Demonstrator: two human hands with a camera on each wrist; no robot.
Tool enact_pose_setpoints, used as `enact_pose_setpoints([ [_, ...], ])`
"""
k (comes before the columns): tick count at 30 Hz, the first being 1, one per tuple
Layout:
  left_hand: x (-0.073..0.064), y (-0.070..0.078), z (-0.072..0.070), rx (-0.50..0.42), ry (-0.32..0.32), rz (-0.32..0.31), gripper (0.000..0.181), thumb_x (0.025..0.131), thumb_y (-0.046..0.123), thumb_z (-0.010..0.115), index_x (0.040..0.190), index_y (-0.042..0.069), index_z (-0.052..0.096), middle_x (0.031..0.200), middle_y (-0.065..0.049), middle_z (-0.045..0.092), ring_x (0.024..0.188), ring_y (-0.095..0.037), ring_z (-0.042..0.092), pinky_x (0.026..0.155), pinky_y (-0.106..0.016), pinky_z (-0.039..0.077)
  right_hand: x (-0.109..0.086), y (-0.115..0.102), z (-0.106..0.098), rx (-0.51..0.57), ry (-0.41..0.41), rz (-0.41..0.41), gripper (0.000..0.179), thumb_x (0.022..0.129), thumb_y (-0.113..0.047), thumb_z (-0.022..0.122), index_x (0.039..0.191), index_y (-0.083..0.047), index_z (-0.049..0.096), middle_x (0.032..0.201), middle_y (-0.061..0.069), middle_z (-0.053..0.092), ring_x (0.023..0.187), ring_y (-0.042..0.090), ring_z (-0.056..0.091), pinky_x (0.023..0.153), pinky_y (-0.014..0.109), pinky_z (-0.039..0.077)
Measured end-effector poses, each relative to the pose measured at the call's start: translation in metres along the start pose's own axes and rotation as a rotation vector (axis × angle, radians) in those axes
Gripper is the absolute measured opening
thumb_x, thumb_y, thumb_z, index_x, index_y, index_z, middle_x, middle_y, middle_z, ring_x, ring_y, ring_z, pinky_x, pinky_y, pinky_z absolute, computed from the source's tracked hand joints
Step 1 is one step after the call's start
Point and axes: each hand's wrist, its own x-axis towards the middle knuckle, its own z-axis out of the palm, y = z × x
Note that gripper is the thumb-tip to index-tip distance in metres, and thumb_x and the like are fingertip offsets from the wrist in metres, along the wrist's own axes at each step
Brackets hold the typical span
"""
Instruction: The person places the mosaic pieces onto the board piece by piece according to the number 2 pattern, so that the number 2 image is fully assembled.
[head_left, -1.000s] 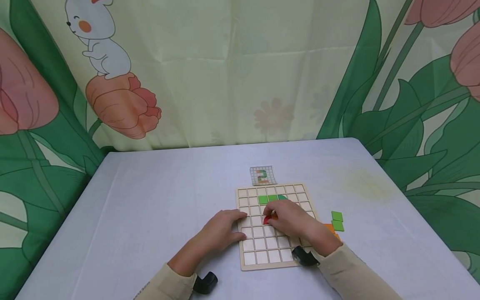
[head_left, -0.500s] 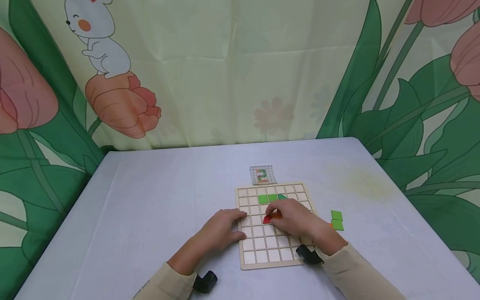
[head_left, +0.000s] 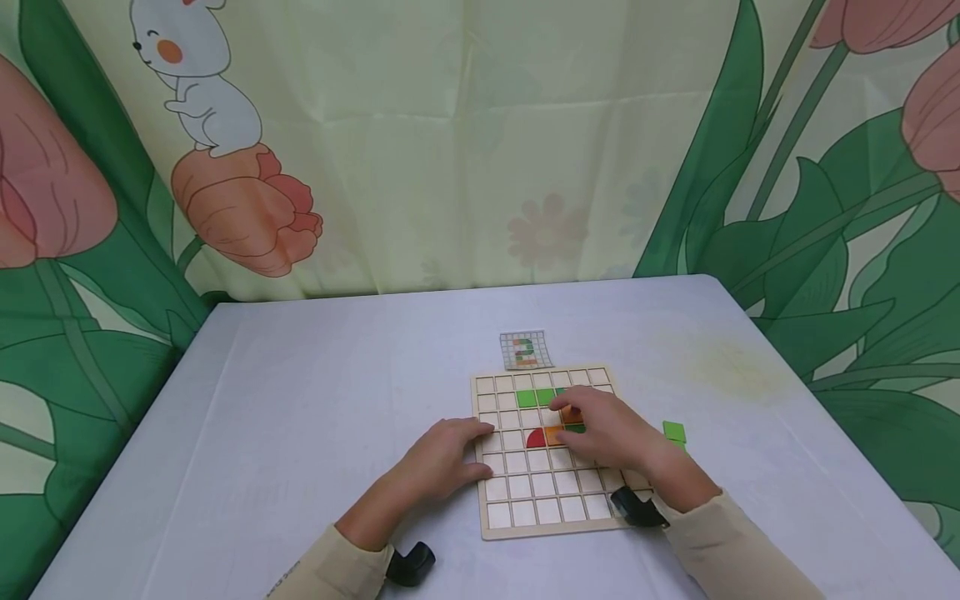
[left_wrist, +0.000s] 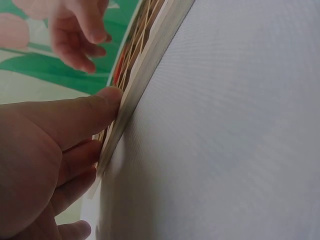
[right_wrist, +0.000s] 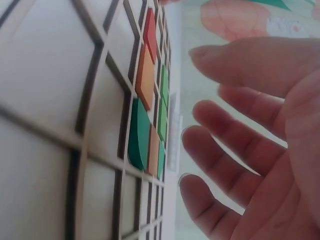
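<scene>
A wooden grid board [head_left: 551, 528] lies on the table, and the fingertips and thumb of my left hand [head_left: 441, 460] rest on its left edge. Relaxed fingers and nothing held: my right hand [head_left: 613, 429] hovers over the right part of the board. In one row sit a red rounded tile [head_left: 536, 437], an orange square tile [head_left: 553, 436] and a dark green rounded tile [right_wrist: 140, 132]. Two bright green square tiles [head_left: 536, 398] are in an upper row. Another orange tile [head_left: 572, 414] shows between them, partly covered by my right hand.
A small pattern card [head_left: 527, 350] with a coloured figure on a grid lies just beyond the board. Loose green tiles [head_left: 674, 432] lie right of the board, partly behind my right forearm. A printed curtain [head_left: 465, 167] hangs behind the table.
My right hand has let go at the red and orange tiles and moved right, its fingers spreading. The orange square and dark green tile now show in the grid. My left hand stays put.
</scene>
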Motion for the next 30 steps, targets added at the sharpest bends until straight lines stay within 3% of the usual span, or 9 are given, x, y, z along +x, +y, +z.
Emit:
enact_pose_setpoints([
  [13,0.000,0.000,0.001,0.009,-0.002,0.001,0.056,0.085,0.024,0.083,0.134,0.006,0.062,0.132,-0.004,0.063,0.126,-0.023,0.056,0.107,-0.041,0.043,-0.020,0.013,-0.024,-0.035,0.060,0.111,0.037,0.090,-0.016,0.073,0.125,-0.007,0.064,0.120,0.009,0.064,0.107,0.031,0.059,0.088,0.049,0.053],
  [23,0.000,-0.001,0.001,0.015,0.000,-0.009,0.057,0.085,0.024,0.083,0.135,0.007,0.062,0.133,-0.004,0.063,0.126,-0.022,0.056,0.107,-0.040,0.043,-0.037,0.032,-0.039,-0.064,0.073,0.161,0.038,0.091,-0.016,0.073,0.126,-0.005,0.063,0.117,0.017,0.063,0.106,0.037,0.057,0.085,0.052,0.054],
  [30,0.001,0.001,0.001,0.006,-0.003,-0.019,0.057,0.084,0.024,0.083,0.135,0.008,0.062,0.132,-0.003,0.064,0.125,-0.022,0.056,0.106,-0.039,0.045,-0.045,0.050,-0.047,-0.087,0.094,0.166,0.040,0.089,-0.020,0.075,0.124,-0.004,0.064,0.117,0.014,0.065,0.104,0.035,0.059,0.080,0.049,0.055],
])
